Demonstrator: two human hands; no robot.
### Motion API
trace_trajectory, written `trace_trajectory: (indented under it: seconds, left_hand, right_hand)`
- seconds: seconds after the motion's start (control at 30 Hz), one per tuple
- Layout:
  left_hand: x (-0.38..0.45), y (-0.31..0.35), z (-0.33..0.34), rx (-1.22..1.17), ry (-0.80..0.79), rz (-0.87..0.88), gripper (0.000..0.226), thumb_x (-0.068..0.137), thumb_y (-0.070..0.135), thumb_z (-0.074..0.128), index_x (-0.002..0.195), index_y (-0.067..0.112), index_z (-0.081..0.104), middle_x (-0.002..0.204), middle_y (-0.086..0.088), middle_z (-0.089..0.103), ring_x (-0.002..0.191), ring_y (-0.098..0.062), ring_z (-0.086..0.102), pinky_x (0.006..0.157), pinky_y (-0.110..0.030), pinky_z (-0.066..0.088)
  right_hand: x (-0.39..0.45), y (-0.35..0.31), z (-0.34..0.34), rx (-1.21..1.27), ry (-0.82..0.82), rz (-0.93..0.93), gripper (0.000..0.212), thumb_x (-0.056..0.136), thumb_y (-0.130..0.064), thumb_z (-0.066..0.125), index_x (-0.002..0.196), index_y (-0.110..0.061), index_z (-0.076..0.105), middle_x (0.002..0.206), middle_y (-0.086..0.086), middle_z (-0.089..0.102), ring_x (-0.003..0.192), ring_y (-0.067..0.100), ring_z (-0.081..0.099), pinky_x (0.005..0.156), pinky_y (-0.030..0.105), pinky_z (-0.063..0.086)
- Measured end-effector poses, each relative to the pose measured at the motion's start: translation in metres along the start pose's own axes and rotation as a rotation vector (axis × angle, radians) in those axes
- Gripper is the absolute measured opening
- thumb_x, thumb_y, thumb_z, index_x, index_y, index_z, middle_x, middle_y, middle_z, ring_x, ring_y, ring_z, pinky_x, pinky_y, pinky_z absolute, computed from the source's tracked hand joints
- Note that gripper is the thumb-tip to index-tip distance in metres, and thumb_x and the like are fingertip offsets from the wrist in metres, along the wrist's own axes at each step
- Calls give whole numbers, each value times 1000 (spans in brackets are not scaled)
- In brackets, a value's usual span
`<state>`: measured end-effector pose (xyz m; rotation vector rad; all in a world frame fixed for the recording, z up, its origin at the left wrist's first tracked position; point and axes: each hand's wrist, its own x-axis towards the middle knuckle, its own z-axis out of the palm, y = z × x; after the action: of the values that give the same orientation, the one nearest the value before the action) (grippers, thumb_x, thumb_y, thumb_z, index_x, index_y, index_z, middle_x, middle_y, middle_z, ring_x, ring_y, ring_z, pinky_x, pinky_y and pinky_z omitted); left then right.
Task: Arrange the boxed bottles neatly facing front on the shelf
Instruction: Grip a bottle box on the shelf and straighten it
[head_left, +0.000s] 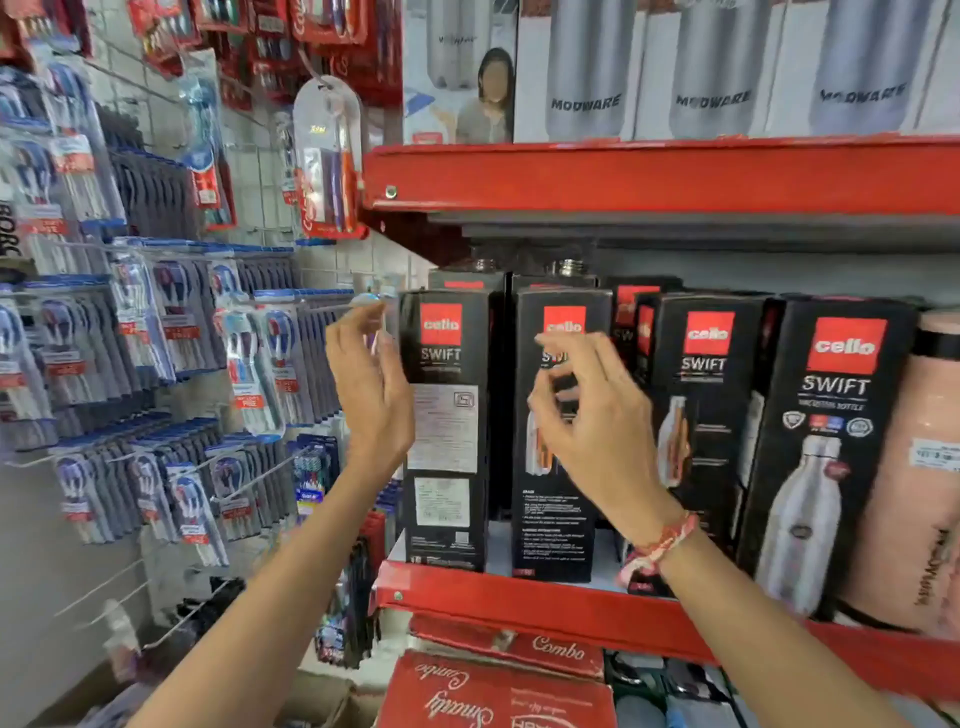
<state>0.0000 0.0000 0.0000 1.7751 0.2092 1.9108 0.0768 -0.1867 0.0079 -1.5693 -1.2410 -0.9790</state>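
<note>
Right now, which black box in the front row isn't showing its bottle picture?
The leftmost box: it shows white printed labels, while the other front boxes show a bottle.

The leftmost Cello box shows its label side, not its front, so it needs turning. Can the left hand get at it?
Probably yes. The left hand is open right beside the leftmost Cello box, with nothing between them, and the box's left side stands free at the shelf end.

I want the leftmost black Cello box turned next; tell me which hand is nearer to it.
Left. The left hand is raised, open, right beside the leftmost Cello box's left edge. The right hand is in front of the second Cello box, further right.
</note>
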Motion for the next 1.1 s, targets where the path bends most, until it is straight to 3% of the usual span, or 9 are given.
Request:
trace_trajectory:
  seconds: [0.13, 0.23, 0.33, 0.4, 0.53, 0.67, 0.83, 0.97, 1.1]
  left_hand:
    - [-13, -25, -7, -128, -264, -450, 32, 102, 26, 37, 128, 10, 46, 122, -2, 55, 114, -18, 53, 90, -25, 42]
    - [-27, -47, -9, -286, -558, -755, 45, 99, 47, 30, 127, 21, 54, 116, 6, 62, 111, -12, 55, 78, -18, 44]
    - [-31, -55, -14, -377, -715, -870, 61, 77, 75, 30, 110, 36, 64, 107, 13, 70, 108, -10, 62, 95, -35, 45]
    - [-27, -53, -19, -364, -755, -821, 65, 73, 77, 34, 120, 38, 59, 114, 8, 70, 110, -14, 63, 96, -37, 46]
    - [-4, -39, -40, -430, -761, -681, 41, 80, 58, 50, 119, 44, 50, 111, 5, 71, 107, -16, 65, 88, -38, 53]
    - [5, -28, -63, -500, -818, -481, 45, 83, 18, 64, 125, 18, 48, 94, -6, 73, 86, -20, 71, 69, -28, 58]
    - [-3, -34, -55, -462, -737, -366, 51, 82, 13, 70, 128, 22, 50, 102, -3, 75, 94, -24, 72, 83, -38, 58]
    - [-15, -43, -37, -440, -670, -391, 66, 83, 14, 71, 140, 25, 41, 117, 0, 70, 106, -16, 67, 82, -25, 55]
    - [-29, -47, -30, -367, -636, -402, 79, 82, 19, 72, 147, 32, 30, 121, 9, 69, 110, -8, 65, 82, -22, 55]
  right_hand:
    - [-37, -15, 44, -14, -195, 203, 53, 89, -29, 54, 139, -15, 43, 136, 11, 51, 115, 26, 60, 89, 42, 53]
    - [-64, -29, 69, -65, -377, 313, 84, 91, -40, 55, 154, -16, 6, 157, 7, 26, 129, 26, 50, 98, 37, 46]
    - [-73, -42, 90, -2, -479, 446, 113, 87, -48, 60, 140, -24, -36, 156, 8, 21, 120, 30, 57, 94, 39, 46]
    - [-66, -45, 100, 5, -434, 504, 125, 81, -53, 66, 133, -22, -44, 151, 10, 25, 123, 30, 54, 95, 37, 45]
    - [-44, -47, 102, 69, -353, 530, 139, 69, -60, 73, 139, -18, -40, 154, 9, 19, 138, 28, 36, 107, 37, 39]
    - [-26, -40, 93, 135, -432, 507, 137, 69, -53, 78, 145, -16, -31, 158, 5, 11, 145, 26, 19, 116, 37, 26]
    - [-15, -28, 94, 186, -490, 538, 127, 69, -39, 83, 153, -21, -11, 155, 2, 36, 137, 17, 40, 103, 25, 39]
    - [-20, -25, 96, 172, -431, 542, 114, 76, -21, 79, 154, -25, -4, 136, -3, 58, 122, 16, 56, 73, -2, 37]
    - [-33, -20, 102, 185, -399, 588, 110, 77, -20, 78, 153, -30, -1, 130, -3, 62, 120, 17, 58, 88, 22, 44]
